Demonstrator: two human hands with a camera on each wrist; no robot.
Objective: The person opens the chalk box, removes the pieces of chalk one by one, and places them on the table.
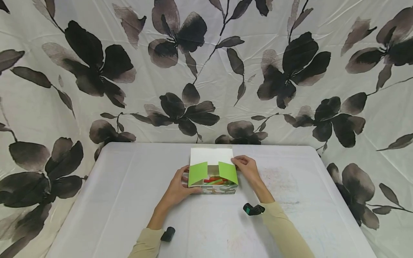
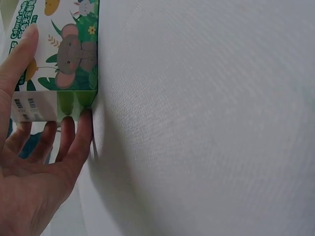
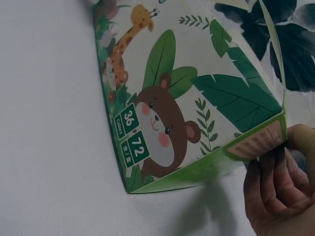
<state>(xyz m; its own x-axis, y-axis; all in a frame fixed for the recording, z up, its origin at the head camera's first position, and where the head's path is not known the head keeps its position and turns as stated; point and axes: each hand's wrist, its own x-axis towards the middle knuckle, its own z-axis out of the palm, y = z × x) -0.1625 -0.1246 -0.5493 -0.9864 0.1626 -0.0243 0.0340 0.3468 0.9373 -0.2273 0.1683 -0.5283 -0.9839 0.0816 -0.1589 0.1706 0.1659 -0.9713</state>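
Note:
A printed cardboard chalk box [image 1: 219, 190] stands on the table with its white lid [image 1: 211, 156] raised at the back and its green side flaps [image 1: 198, 172] up. Red, orange and green chalk sticks [image 1: 217, 181] show inside. My left hand [image 1: 179, 184] grips the box's left end, thumb across the front and fingers along the side. In the left wrist view, an elephant is printed on the box [image 2: 76, 56]. At the back right corner, my right hand [image 1: 247, 166] pinches the box's edge near the lid. The right wrist view shows thumb and fingers meeting at that edge.
A white cloth covers the table [image 1: 129, 200], with faint coloured smudges on the right. Behind it hangs a floral curtain [image 1: 206, 79]. Dark wrist devices [image 1: 254, 209] sit by both sleeves.

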